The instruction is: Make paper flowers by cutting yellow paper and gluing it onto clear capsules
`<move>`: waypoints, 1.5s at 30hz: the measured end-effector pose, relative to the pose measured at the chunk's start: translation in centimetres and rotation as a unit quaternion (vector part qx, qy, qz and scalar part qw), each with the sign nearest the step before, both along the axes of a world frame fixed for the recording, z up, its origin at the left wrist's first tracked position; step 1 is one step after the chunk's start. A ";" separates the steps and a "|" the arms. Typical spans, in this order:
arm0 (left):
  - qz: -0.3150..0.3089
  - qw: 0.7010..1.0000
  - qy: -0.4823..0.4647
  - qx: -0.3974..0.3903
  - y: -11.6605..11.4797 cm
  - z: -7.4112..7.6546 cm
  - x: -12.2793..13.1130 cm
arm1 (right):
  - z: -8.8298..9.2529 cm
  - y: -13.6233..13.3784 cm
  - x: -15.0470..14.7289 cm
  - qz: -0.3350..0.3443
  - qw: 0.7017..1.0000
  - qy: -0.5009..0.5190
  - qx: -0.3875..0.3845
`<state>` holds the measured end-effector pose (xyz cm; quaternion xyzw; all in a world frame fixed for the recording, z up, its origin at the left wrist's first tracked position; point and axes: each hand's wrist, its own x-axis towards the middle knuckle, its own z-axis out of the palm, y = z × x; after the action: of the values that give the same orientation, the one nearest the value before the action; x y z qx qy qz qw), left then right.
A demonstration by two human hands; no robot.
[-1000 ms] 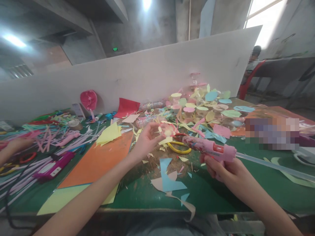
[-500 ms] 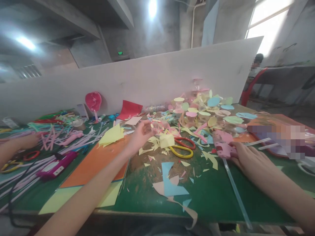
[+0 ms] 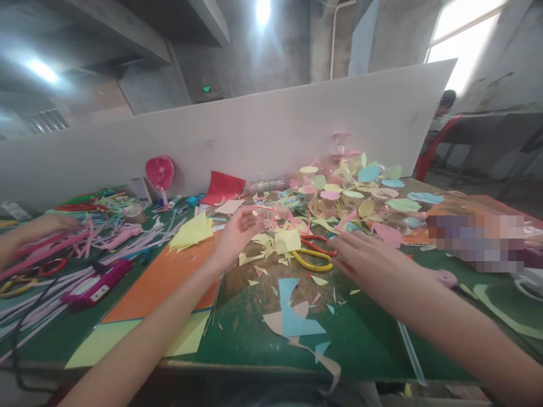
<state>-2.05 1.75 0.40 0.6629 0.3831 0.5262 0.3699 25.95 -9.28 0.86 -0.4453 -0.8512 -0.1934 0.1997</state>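
Lying lower right: clear glue stick (image 3: 411, 353), pink glue gun (image 3: 446, 277) mostly hidden by right forearm (image 3: 419, 302). Right hand (image 3: 360, 254) right of centre, just at yellow scissor loop (image 3: 314, 269), honestly can't tell if gripping. Left hand (image 3: 238, 233) mid-frame, got blurry see-through piece (image 3: 267, 214) pinched. Paper discs (image 3: 330, 195) piled beyond, right of centre, white board (image 3: 271, 127) behind.

On the table (image 3: 360, 350), scissors (image 3: 316, 269) lie between the left hand (image 3: 238, 233) and the right hand (image 3: 362, 257). A power strip (image 3: 97, 285) lies to their left, and a board (image 3: 263, 133) stands along the back.
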 end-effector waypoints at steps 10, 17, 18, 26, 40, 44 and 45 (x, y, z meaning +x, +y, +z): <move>0.076 0.997 -0.019 -0.007 -0.5 0.3 -0.3 | -0.8 5.4 -7.3 0.021 0.988 -0.102 -0.113; 0.053 0.999 -0.010 0.002 -0.2 -0.5 -0.2 | -0.8 5.8 -7.5 0.013 0.985 -0.116 -0.129; 0.054 0.998 -0.009 0.002 -0.2 -0.6 -0.2 | -0.8 5.8 -7.5 0.007 0.985 -0.108 -0.132; 0.051 0.999 -0.009 0.005 -0.4 -0.5 -0.2 | -0.3 5.4 -7.5 -0.008 0.992 -0.018 -0.125; 0.060 0.998 -0.011 -0.011 -0.8 -0.5 0.1 | 2.3 4.5 -5.7 0.096 0.864 0.454 -0.194; 0.058 0.998 -0.004 -0.008 -1.0 -0.6 0.4 | 2.7 4.8 -5.6 0.144 0.747 0.591 -0.269; 0.051 0.999 -0.006 -0.005 -1.0 -0.6 0.5 | 2.7 5.1 -5.5 0.148 0.712 0.620 -0.294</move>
<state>-1.60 0.73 -0.18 0.6371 0.4173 0.5466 0.3482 20.44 -4.23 3.52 -0.3700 -0.6050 0.4178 0.5679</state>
